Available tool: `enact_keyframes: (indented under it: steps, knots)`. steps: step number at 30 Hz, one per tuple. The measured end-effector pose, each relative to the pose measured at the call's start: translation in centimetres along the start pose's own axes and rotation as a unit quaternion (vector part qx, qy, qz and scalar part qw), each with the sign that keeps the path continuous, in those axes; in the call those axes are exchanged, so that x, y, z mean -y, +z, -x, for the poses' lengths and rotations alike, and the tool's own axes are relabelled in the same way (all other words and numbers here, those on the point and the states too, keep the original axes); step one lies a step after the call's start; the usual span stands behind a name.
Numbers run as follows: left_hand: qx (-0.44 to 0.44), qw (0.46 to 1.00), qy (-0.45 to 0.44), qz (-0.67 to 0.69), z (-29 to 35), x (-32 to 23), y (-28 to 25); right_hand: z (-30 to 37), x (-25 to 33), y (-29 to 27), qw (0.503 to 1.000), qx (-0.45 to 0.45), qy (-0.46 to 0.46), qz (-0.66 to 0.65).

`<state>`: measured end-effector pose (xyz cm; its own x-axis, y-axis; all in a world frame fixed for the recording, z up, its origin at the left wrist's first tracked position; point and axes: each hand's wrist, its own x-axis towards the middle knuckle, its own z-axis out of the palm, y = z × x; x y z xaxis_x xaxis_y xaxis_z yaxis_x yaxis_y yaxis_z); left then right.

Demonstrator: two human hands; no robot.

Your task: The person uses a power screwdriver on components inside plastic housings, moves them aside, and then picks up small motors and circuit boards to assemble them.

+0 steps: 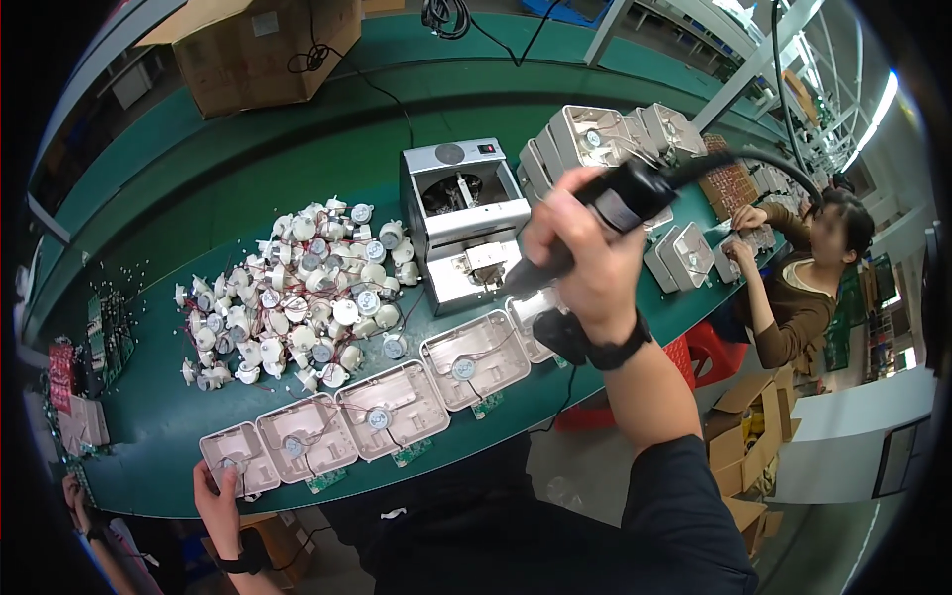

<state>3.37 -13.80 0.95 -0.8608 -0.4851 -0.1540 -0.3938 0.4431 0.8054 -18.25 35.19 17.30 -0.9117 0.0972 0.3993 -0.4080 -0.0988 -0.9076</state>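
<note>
A grey metal machine [466, 223] stands on a green bench [149, 456]. To its left spreads a heap of round white components [297, 288] with thin wires; behind it and to the left is a cardboard box [268, 59]. Beyond its right side are stacked beige housings [585, 129] and, farther right, a co-worker [808, 268]. A row of shallow housings [397, 397] runs from its front toward the near left, green circuit boards [412, 453] along the near edge.

The right hand [595, 253], clamped around a black powered driver [635, 193], is raised at the machine's right and hides part of the row's right end. The left hand [220, 516] pinches the end housing [240, 451], farthest left of the machine.

The driver is cylindrical, blurred, with a pale label and dark cable. Its long axis slants: the nose points down toward the machine's front right corner, the cable end up and away from it.
</note>
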Motion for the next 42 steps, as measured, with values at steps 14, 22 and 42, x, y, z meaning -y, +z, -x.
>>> enact_keyframes:
  steps: [14, 22, 42]
  knots:
    - [0.001, 1.0, -0.002, -0.016, -0.2, -0.4, -0.1, 6.0, -2.2, -4.4, 0.998, -0.056, 0.002, 0.019]
    - [0.004, 1.0, -0.008, -0.01, 0.0, -0.6, -0.2, 6.4, -4.0, -4.5, 0.999, -0.041, -0.001, 0.021]
    - [-0.007, 1.0, 0.017, -0.018, 0.2, -3.5, 3.6, 0.4, -0.8, 0.3, 1.0, 0.007, -0.007, -0.012]
